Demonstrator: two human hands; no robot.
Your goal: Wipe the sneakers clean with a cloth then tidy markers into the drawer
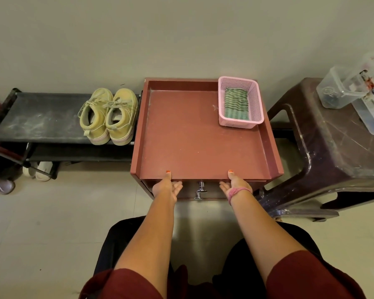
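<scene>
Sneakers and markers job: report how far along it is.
Done: nothing visibly. The sneakers sit on the rack, the cloth folded in the pink basket. In hand: left hand and right hand hold the cabinet top's front edge. Left: wiping; no markers visible.
</scene>
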